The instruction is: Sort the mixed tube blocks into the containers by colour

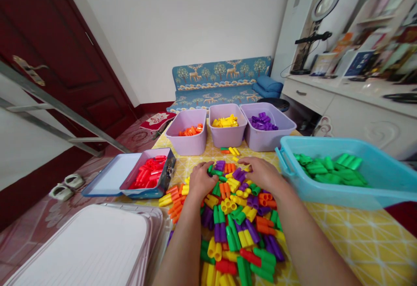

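Observation:
A heap of plastic tube-shaped pieces [228, 204] in green, yellow, purple, orange and red lies on the table before me. At the heap's far left side, my left hand [202, 179] has its fingers curled round a green tube piece [211, 170]. Across from it, my right hand [262, 174] reaches over the far right side of the heap. Its fingers are curved and apart, close to a purple piece [240, 174]; the palm side is hidden. Many pieces are joined side by side in pairs or rows.
Behind the heap stand lilac bins with orange [186, 147], yellow [227, 138] and purple [271, 140] pieces. A tin [169, 177] of red pieces is left, a blue tub [339, 195] of green ones right. White lids [87, 247] lie front left.

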`<state>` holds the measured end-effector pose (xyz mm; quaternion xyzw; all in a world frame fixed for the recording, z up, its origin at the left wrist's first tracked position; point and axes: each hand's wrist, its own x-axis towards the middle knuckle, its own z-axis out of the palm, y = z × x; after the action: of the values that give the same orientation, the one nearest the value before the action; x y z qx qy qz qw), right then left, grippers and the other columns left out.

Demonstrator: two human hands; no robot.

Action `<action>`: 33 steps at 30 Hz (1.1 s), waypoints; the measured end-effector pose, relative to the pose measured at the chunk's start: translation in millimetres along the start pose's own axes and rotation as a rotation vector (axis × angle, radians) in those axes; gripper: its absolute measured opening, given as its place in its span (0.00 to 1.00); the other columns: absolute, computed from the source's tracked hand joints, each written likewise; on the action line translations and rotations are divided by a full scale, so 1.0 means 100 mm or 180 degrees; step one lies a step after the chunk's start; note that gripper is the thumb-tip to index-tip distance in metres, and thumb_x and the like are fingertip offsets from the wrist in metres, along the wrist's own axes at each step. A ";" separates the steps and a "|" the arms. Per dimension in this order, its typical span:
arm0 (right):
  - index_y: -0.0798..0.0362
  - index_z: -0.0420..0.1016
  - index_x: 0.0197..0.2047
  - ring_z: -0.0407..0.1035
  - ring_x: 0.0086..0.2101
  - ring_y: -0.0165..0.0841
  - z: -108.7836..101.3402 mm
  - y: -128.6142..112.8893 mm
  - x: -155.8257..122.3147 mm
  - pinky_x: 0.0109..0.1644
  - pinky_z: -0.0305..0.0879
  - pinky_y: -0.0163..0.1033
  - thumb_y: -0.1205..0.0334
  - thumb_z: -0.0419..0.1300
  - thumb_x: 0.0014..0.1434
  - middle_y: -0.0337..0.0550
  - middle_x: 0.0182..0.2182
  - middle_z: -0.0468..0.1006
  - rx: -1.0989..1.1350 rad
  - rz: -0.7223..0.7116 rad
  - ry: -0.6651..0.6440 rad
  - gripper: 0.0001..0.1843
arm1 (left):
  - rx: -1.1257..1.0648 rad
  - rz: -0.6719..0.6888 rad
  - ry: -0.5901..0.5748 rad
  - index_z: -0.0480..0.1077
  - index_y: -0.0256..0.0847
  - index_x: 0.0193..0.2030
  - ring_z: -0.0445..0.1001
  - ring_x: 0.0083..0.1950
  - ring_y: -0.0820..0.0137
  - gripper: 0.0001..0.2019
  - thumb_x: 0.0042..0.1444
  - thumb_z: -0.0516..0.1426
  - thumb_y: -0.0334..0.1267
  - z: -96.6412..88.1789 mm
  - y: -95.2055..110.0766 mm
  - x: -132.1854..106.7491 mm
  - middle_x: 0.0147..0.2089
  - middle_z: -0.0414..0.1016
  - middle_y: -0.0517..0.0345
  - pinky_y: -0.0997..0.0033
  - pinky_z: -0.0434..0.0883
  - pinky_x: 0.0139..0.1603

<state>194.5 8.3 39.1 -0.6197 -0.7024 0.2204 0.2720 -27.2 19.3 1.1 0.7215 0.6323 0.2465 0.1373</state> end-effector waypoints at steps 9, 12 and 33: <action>0.51 0.78 0.42 0.73 0.34 0.35 0.39 -0.09 0.05 0.39 0.65 0.37 0.63 0.64 0.48 0.41 0.34 0.81 0.0199 -0.0320 0.0115 0.15 | -0.0574 0.0194 0.0031 0.74 0.43 0.48 0.74 0.40 0.68 0.20 0.47 0.56 0.28 0.06 -0.02 0.03 0.42 0.77 0.54 0.71 0.70 0.43; 0.53 0.76 0.41 0.72 0.31 0.34 0.44 -0.14 0.06 0.36 0.65 0.37 0.62 0.61 0.51 0.40 0.30 0.79 0.0748 -0.0288 0.0113 0.13 | -0.0813 0.0195 0.0030 0.74 0.42 0.47 0.74 0.35 0.71 0.20 0.47 0.55 0.25 0.09 -0.03 0.05 0.37 0.78 0.57 0.73 0.70 0.39; 0.53 0.81 0.38 0.73 0.32 0.36 0.06 -0.19 0.09 0.37 0.68 0.39 0.61 0.64 0.47 0.42 0.31 0.82 0.1192 -0.0244 0.0081 0.13 | -0.0918 0.0084 0.0096 0.77 0.41 0.41 0.76 0.42 0.66 0.15 0.58 0.53 0.46 0.04 0.03 0.02 0.41 0.80 0.54 0.71 0.68 0.42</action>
<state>175.8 14.8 48.0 -0.5339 -0.6687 0.3289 0.3996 -22.4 20.9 -0.1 0.6988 0.5828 0.3474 0.2267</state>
